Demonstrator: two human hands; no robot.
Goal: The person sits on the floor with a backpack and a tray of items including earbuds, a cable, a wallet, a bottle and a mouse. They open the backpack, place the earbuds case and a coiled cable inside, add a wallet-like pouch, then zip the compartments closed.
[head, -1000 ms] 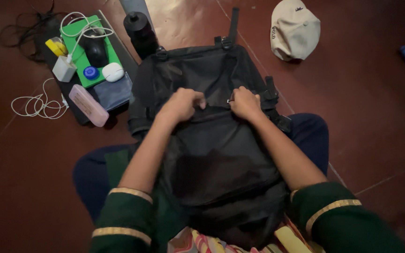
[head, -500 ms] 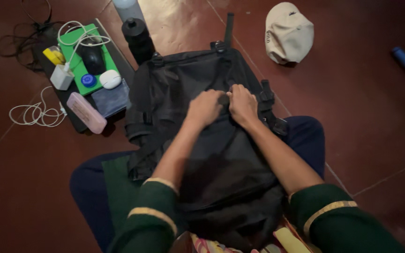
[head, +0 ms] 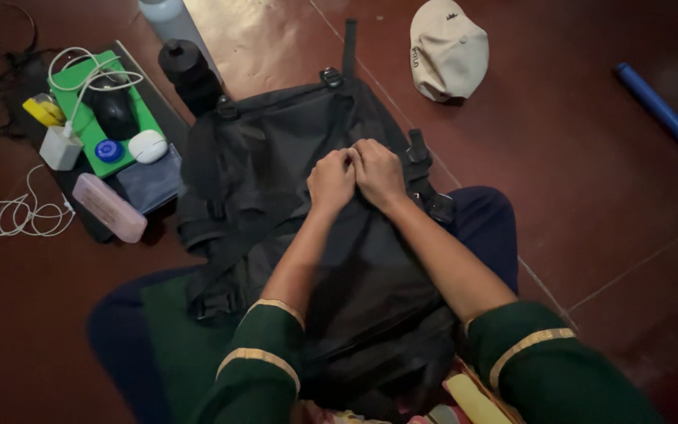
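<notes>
A black backpack [head: 276, 149] lies across my lap and out onto the dark red floor, straps and buckles facing up. My left hand [head: 331, 180] and my right hand [head: 378, 173] are pressed together at the middle of the bag, both pinching something small on its fabric, probably a zipper pull or clasp; the piece itself is hidden under my fingers. Both forearms reach out from dark green sleeves with gold bands.
Left of the bag lies a pile: a green pad [head: 80, 86] with a black mouse [head: 114, 115], a white charger [head: 60, 148] and cable, a white case [head: 147, 146], a pink case [head: 108, 207]. A black bottle [head: 190, 74] stands behind, a cream cap [head: 449, 49] and a blue tube [head: 665, 118] lie right.
My left hand slid right along the bag until it met my right hand. The view has shifted slightly, so everything sits lower and further left.
</notes>
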